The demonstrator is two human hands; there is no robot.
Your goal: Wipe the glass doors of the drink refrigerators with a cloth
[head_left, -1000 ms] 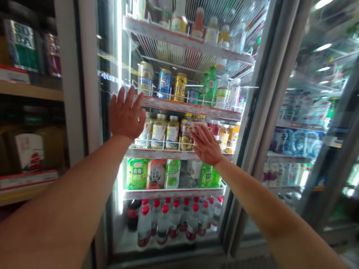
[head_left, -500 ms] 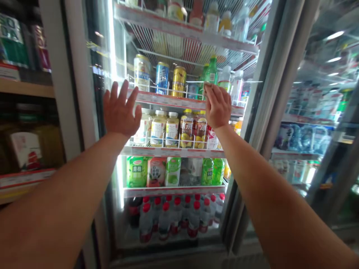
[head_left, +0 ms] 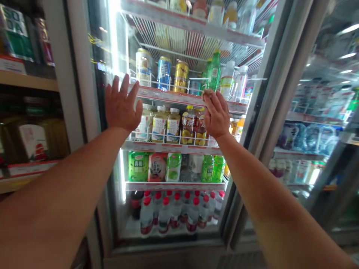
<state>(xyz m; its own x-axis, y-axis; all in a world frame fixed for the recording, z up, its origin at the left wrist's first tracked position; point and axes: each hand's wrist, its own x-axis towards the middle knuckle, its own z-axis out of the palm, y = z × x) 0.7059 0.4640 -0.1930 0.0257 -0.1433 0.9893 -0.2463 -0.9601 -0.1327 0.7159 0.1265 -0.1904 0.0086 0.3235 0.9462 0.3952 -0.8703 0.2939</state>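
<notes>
A glass fridge door (head_left: 174, 233) stands in front of me, with lit shelves of drinks behind it. My left hand (head_left: 122, 106) is spread with its fingers apart, flat at the left side of the glass. On the right, my right hand (head_left: 217, 116) is closed round a small crumpled brownish cloth (head_left: 206, 94), pressed at the glass. Most of the cloth is hidden under the fingers. Behind the pane near that hand are a green bottle (head_left: 215, 71) and bottles with yellow caps (head_left: 188, 125). A gold can (head_left: 181, 76) and a blue can (head_left: 164, 73) stand between the hands.
A thick metal door frame (head_left: 283, 71) runs up the right side, with another glass-fronted fridge (head_left: 311, 138) beyond it. To the left, an open shelf (head_left: 28, 82) carries bottles and packs. Red-capped bottles (head_left: 165, 216) fill the bottom of the fridge.
My right hand, with the cloth, has slid a little down the glass. My left hand has stayed nearly in place, and the view has shifted slightly.
</notes>
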